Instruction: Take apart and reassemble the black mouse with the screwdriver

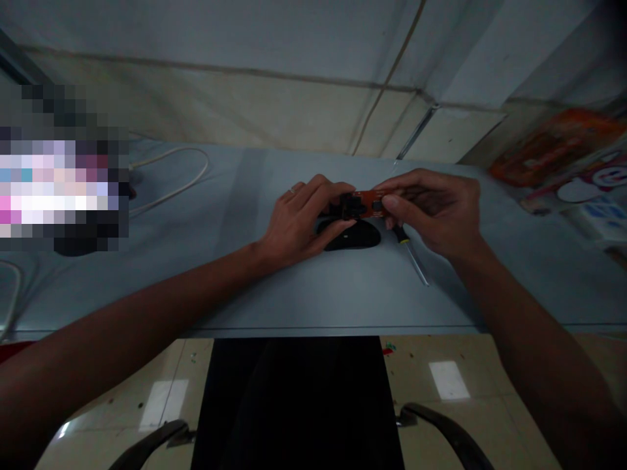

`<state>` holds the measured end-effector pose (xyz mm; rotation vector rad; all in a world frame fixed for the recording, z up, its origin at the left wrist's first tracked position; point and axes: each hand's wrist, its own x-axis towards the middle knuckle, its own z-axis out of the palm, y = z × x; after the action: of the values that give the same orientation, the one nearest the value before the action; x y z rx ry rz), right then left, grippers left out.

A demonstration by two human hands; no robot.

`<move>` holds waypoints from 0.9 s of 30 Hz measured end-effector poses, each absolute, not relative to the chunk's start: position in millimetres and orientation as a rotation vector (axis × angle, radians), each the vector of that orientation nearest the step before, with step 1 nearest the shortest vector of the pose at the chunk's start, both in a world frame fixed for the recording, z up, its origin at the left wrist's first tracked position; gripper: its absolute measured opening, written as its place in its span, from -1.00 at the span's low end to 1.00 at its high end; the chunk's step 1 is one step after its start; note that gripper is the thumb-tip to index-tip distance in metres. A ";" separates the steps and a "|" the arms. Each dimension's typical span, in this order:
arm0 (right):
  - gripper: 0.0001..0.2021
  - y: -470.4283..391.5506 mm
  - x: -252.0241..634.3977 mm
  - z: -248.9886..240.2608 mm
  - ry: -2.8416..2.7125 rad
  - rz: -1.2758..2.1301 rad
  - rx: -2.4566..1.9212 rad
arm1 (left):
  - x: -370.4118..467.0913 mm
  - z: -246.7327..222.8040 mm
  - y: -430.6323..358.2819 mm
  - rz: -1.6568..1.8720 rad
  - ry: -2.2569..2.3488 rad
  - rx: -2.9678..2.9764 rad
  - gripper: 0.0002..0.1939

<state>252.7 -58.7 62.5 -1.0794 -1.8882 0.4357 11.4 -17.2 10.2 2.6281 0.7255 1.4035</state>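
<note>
Between my two hands is a small orange-red circuit board (366, 203) with dark parts on it. My left hand (308, 219), a ring on one finger, pinches the board's left end by its black parts. My right hand (428, 207) grips the right end between thumb and fingers. Just under the board, a black mouse shell (360, 236) lies on the table, its left part hidden by my left hand. A screwdriver (415, 260) with a black and yellow handle lies below my right hand, its handle end partly covered by the fingers.
The grey table (294, 297) runs along a tiled wall (245, 104). A white cable (196, 163) loops at the left, beside a blurred-out area. Orange packaging (553, 147) and a white-and-blue packet (605, 219) lie at the right. Chair armrests (441, 427) show below.
</note>
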 end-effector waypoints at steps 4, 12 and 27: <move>-0.70 -58.1 258.4 63.0 -2.089 0.051 -1.000 | 11.3 10.8 -16.5 1.454 0.711 2.628 -0.55; -0.60 -59.4 261.6 63.7 -2.195 -0.176 -1.081 | 10.3 11.5 -16.8 1.497 0.717 2.624 -0.53; -0.55 -58.8 262.8 62.6 -2.182 -0.166 -1.026 | 10.4 11.8 -19.2 1.498 0.720 2.595 -0.57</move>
<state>262.8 -58.8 62.6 -1.0261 -2.1816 -0.1662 10.4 -19.2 11.8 2.5949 0.7201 1.4976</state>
